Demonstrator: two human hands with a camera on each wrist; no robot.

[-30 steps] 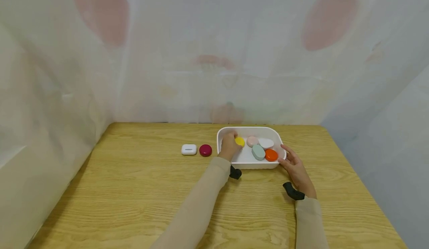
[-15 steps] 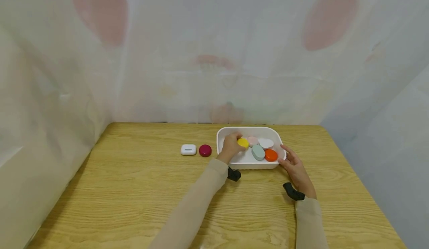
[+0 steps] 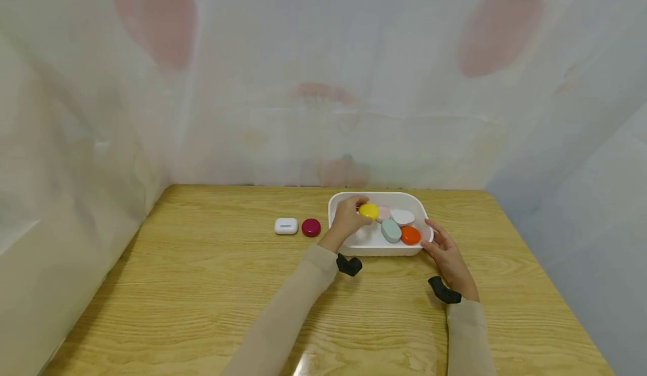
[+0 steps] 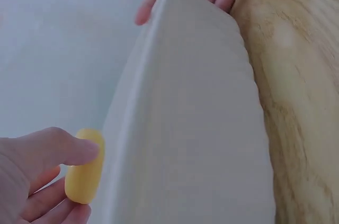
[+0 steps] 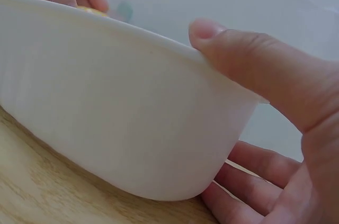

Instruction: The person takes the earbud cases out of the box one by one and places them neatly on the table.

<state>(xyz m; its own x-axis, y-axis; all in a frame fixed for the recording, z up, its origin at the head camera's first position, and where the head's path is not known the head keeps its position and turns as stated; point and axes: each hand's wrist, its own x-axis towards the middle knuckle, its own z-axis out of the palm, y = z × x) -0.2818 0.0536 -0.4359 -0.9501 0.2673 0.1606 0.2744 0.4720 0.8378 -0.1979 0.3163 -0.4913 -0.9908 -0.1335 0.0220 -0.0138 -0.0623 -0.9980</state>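
My left hand point(image 3: 349, 218) pinches a yellow rounded case point(image 3: 369, 212) between thumb and fingers, over the left half of a white plastic bin point(image 3: 384, 250). In the left wrist view the yellow case point(image 4: 85, 173) is held on edge beside the rim. My right hand point(image 3: 451, 258) holds the bin's right end; the right wrist view shows its thumb point(image 5: 228, 44) over the rim and fingers against the outer wall. Inside the bin lie a pale pink piece point(image 3: 384, 214), a white one point(image 3: 403, 217), a grey-green oval point(image 3: 391, 230) and an orange-red round one point(image 3: 410, 235).
Left of the bin, a white earbud case point(image 3: 286, 226) and a dark red round case point(image 3: 310, 227) sit side by side on the wooden table point(image 3: 202, 286). Pale curtains with strawberry prints point(image 3: 156, 22) hang behind and along the sides.
My left hand, gripping the yellow case, has shifted slightly right and raised it, so it now overlaps the pale pink piece. The right hand stays at the bin's end.
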